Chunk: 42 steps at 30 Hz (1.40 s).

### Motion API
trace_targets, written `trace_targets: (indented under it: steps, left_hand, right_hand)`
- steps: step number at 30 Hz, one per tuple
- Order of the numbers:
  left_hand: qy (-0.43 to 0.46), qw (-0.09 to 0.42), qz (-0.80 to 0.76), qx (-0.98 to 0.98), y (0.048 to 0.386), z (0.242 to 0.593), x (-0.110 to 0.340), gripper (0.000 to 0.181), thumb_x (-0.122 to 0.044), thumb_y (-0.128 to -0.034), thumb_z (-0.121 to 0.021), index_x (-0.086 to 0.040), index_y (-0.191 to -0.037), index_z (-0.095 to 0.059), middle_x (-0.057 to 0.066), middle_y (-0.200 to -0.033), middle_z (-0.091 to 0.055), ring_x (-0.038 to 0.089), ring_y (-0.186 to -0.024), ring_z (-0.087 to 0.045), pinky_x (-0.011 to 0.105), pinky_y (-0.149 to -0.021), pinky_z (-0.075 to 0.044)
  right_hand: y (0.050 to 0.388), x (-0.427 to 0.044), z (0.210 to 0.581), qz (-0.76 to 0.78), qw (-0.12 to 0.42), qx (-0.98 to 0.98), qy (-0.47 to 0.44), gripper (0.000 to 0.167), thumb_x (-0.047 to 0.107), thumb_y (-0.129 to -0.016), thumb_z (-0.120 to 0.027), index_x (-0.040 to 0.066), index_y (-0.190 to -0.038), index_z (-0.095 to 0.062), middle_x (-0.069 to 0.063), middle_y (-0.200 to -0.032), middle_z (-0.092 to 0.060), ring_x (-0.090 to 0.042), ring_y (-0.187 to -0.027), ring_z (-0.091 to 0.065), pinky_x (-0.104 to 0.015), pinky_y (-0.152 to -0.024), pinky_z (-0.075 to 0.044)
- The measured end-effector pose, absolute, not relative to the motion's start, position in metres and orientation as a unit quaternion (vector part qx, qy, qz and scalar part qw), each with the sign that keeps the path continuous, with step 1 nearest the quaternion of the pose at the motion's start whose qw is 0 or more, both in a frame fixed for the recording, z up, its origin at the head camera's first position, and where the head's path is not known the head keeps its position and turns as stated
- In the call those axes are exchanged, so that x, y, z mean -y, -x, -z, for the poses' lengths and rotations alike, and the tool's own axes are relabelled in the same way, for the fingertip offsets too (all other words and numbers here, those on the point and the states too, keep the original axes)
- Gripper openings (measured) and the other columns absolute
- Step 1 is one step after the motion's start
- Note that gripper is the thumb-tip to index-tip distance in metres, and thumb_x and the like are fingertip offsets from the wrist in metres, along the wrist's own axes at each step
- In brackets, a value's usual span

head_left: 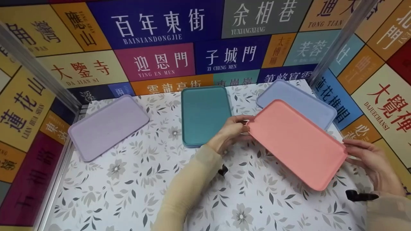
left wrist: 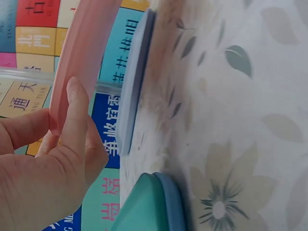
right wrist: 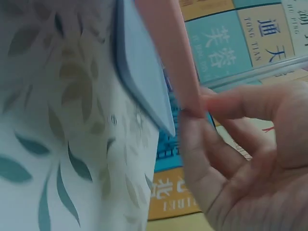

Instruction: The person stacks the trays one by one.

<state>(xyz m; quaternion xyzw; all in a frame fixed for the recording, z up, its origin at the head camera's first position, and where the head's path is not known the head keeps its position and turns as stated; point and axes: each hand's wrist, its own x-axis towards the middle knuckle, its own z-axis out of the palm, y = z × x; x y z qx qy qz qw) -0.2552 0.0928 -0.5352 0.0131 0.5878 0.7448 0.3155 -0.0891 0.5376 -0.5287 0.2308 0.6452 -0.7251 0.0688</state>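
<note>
A pink rectangular tray (head_left: 298, 144) is held by its two short ends, lifted off the table. My left hand (head_left: 236, 130) pinches its left end between thumb and fingers, and the left wrist view shows the fingers below the rim. At the opposite end my right hand (head_left: 369, 160) pinches the edge, thumb on one face and fingers on the other. Partly hidden behind the pink tray, a light blue tray (head_left: 298, 99) lies on the table. Near my left hand a green tray (head_left: 205, 112) rests on top of a blue tray (left wrist: 171, 202), whose edge peeks out underneath.
A lilac tray (head_left: 109, 128) lies at an angle on the left of the table. White cloth with a grey leaf pattern covers the table (head_left: 128, 192). Colourful printed panels (head_left: 154, 62) stand along the back and sides, with metal posts (head_left: 340, 45) at the corners.
</note>
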Motion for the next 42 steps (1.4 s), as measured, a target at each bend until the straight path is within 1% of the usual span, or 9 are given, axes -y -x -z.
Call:
trace_targets:
  steps: [4, 10, 12, 16, 22, 26, 33, 37, 42]
  left_hand:
    - [-0.002, 0.294, -0.759, -0.580, 0.261, 0.531, -0.090, 0.053, 0.013, -0.0973, -0.061, -0.011, -0.142, -0.077, 0.005, -0.108, -0.064, 0.018, -0.090, -0.072, 0.037, -0.081, -0.072]
    - [0.019, 0.268, -0.775, -0.572, 0.270, 0.524, -0.085, 0.052, 0.011, -0.0984, -0.061, -0.011, -0.142, -0.077, 0.006, -0.118, -0.067, 0.020, -0.097, -0.073, 0.053, -0.103, -0.068]
    - [0.023, 0.258, -0.780, -0.570, 0.272, 0.522, -0.083, 0.051, 0.011, -0.0985, -0.061, -0.011, -0.142, -0.077, 0.007, -0.117, -0.068, 0.022, -0.100, -0.074, 0.052, -0.101, -0.069]
    - [0.041, 0.220, -0.794, -0.565, 0.273, 0.518, -0.080, 0.048, 0.009, -0.1006, -0.064, -0.011, -0.143, -0.075, 0.009, -0.117, -0.068, 0.027, -0.105, -0.075, 0.041, -0.088, -0.072]
    - [0.063, 0.124, -0.791, -0.596, 0.265, 0.512, -0.091, 0.055, 0.010, -0.0994, -0.067, -0.009, -0.151, -0.068, 0.018, -0.135, -0.067, 0.020, -0.096, -0.073, 0.046, -0.096, -0.070]
    - [0.077, 0.081, -0.776, -0.621, 0.256, 0.511, -0.104, 0.064, 0.011, -0.0962, -0.069, -0.010, -0.157, -0.062, 0.019, -0.145, -0.063, 0.019, -0.094, -0.069, 0.047, -0.095, -0.069]
    - [0.075, 0.043, -0.766, -0.637, 0.242, 0.515, -0.123, 0.077, 0.010, -0.0950, -0.072, -0.013, -0.165, -0.050, 0.020, -0.153, -0.062, 0.031, -0.124, -0.075, 0.038, -0.093, -0.069]
    - [0.079, 0.046, -0.773, -0.628, 0.237, 0.520, -0.127, 0.083, 0.011, -0.0935, -0.072, -0.018, -0.166, -0.045, 0.019, -0.151, -0.061, 0.033, -0.124, -0.074, 0.039, -0.091, -0.069]
    - [0.085, 0.038, -0.775, -0.625, 0.240, 0.525, -0.123, 0.087, 0.012, -0.0920, -0.072, -0.020, -0.167, -0.042, 0.019, -0.151, -0.061, 0.028, -0.117, -0.071, 0.033, -0.084, -0.066]
  right_hand:
    - [0.094, -0.531, 0.530, 0.815, 0.031, -0.546, -0.191, 0.037, -0.009, -0.108, -0.062, 0.015, -0.124, -0.086, 0.003, -0.110, -0.087, -0.015, -0.097, -0.084, -0.034, -0.081, -0.071]
    - [0.108, -0.511, 0.534, 0.871, 0.031, -0.470, -0.135, 0.052, -0.021, -0.106, -0.054, 0.012, -0.136, -0.080, -0.005, -0.121, -0.087, -0.024, -0.103, -0.085, -0.042, -0.084, -0.072]
    - [0.112, -0.503, 0.534, 0.878, 0.023, -0.462, -0.125, 0.054, -0.023, -0.104, -0.054, 0.011, -0.138, -0.079, -0.007, -0.122, -0.087, -0.025, -0.104, -0.086, -0.042, -0.083, -0.072]
    - [0.121, -0.489, 0.534, 0.899, 0.006, -0.423, -0.114, 0.053, -0.024, -0.104, -0.053, 0.008, -0.138, -0.079, -0.013, -0.122, -0.086, -0.029, -0.103, -0.086, -0.044, -0.083, -0.072]
    - [0.141, -0.468, 0.536, 0.927, -0.022, -0.355, -0.117, 0.053, -0.028, -0.102, -0.053, 0.003, -0.136, -0.078, -0.020, -0.118, -0.085, -0.034, -0.097, -0.086, -0.049, -0.080, -0.072]
    - [0.155, -0.450, 0.539, 0.930, -0.040, -0.342, -0.127, 0.052, -0.029, -0.099, -0.057, 0.003, -0.134, -0.078, -0.020, -0.113, -0.084, -0.034, -0.091, -0.085, -0.048, -0.074, -0.072]
    - [0.171, -0.426, 0.539, 0.930, -0.069, -0.332, -0.141, 0.052, -0.030, -0.095, -0.062, 0.003, -0.132, -0.077, -0.020, -0.107, -0.083, -0.033, -0.083, -0.085, -0.048, -0.071, -0.071]
    - [0.177, -0.417, 0.538, 0.927, -0.076, -0.339, -0.141, 0.051, -0.029, -0.095, -0.064, 0.003, -0.132, -0.076, -0.018, -0.105, -0.082, -0.031, -0.081, -0.084, -0.046, -0.071, -0.072]
    - [0.182, -0.410, 0.537, 0.920, -0.068, -0.361, -0.135, 0.052, -0.027, -0.096, -0.066, 0.005, -0.135, -0.074, -0.017, -0.107, -0.083, -0.030, -0.083, -0.084, -0.044, -0.073, -0.072]
